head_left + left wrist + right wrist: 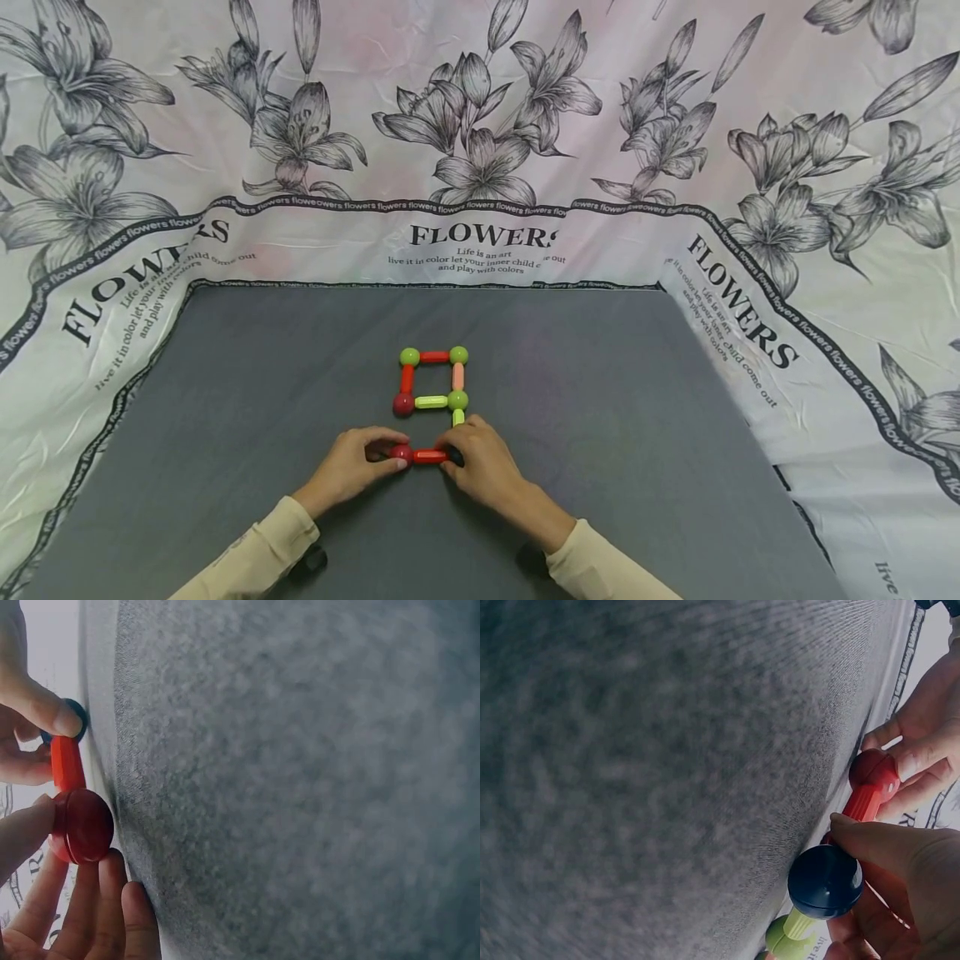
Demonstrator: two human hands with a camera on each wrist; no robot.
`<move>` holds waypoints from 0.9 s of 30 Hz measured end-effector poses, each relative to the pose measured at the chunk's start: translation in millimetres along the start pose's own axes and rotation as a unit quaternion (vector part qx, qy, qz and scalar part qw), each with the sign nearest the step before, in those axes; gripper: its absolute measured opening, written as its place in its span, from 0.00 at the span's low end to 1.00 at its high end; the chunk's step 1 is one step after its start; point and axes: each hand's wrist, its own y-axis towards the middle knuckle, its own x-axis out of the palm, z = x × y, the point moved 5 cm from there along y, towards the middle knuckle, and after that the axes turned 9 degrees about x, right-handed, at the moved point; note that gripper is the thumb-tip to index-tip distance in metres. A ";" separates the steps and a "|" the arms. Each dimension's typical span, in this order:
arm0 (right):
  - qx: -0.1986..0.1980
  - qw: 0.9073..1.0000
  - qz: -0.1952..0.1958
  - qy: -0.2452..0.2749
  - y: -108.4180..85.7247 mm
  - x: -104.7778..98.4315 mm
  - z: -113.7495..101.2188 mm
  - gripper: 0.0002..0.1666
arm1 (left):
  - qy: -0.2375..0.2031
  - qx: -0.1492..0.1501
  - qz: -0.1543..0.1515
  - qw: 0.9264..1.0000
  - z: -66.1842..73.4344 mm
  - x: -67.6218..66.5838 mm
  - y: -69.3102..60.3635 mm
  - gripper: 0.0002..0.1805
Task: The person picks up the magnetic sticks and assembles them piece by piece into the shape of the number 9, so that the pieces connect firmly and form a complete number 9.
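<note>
Balls and rods form a square on the grey table: green balls at both far corners (408, 357) and near right (457, 400), a dark red ball (403, 404) near left. Its sides are two red rods, a salmon rod (458, 377) and a yellow-green rod (431, 402). Another yellow-green rod (458, 416) runs from the near-right green ball toward my right hand (483, 465). That hand pinches a dark blue ball (825, 881). My left hand (348, 463) holds a red ball (84, 826) between thumb and fingers. A red rod (430, 457) joins these two balls.
The grey table (585, 383) spreads out on both sides of the pieces. White cloth (480, 242) with printed flowers and lettering borders it at the back and sides. Small dark round shapes (309, 560) show beneath the forearms.
</note>
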 end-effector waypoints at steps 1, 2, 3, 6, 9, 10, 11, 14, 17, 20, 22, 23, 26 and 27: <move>0.000 1.000 0.000 0.001 -0.3 -0.2 -0.1 0.12 | 0.000 0.000 0.001 1.000 -0.1 0.6 -0.1 0.18; 0.001 1.000 -0.001 0.002 -0.6 -0.3 -0.1 0.12 | -0.002 -0.001 0.002 1.000 -0.4 1.1 -0.1 0.18; 0.000 1.000 0.000 0.001 -0.8 -0.3 -0.1 0.11 | -0.002 -0.001 0.003 1.000 -0.3 1.5 -0.3 0.18; 0.000 1.000 -0.001 0.001 -1.2 -0.1 0.1 0.11 | -0.005 -0.001 0.003 1.000 0.0 2.6 -0.8 0.18; -0.002 1.000 -0.002 0.002 -1.2 0.5 0.4 0.12 | -0.001 0.000 0.001 1.000 0.1 3.1 -0.7 0.18; -0.002 1.000 -0.002 0.002 -1.2 0.6 0.5 0.12 | 0.001 0.001 -0.001 1.000 0.2 3.3 -0.6 0.18; -0.003 1.000 -0.002 0.002 -1.1 0.8 0.6 0.12 | 0.003 0.001 -0.002 1.000 0.5 3.4 -0.6 0.18; -0.005 1.000 -0.001 0.001 -1.6 0.9 0.5 0.12 | 0.008 0.000 -0.005 1.000 0.9 3.9 -1.0 0.18; -0.005 1.000 -0.002 -0.002 -2.2 1.4 0.5 0.12 | 0.009 -0.002 -0.006 1.000 1.3 4.8 -1.8 0.18; -0.002 1.000 -0.005 -0.007 -2.2 2.2 0.7 0.12 | 0.010 -0.004 -0.005 1.000 0.8 5.2 -1.7 0.18; 0.000 1.000 -0.007 -0.011 -1.6 2.2 0.8 0.12 | 0.014 -0.004 -0.003 1.000 0.7 5.2 -1.4 0.17; 0.001 1.000 -0.007 -0.012 -1.3 2.1 1.0 0.12 | 0.017 -0.005 -0.002 1.000 0.8 5.1 -1.2 0.17; 0.002 1.000 -0.004 -0.005 -0.6 -0.2 2.8 0.13 | 0.033 -0.009 0.006 0.999 1.3 3.7 -0.8 0.19; 0.000 1.000 0.001 0.004 -0.5 -2.2 4.1 0.13 | 0.039 -0.009 0.011 0.999 1.7 2.2 -1.0 0.20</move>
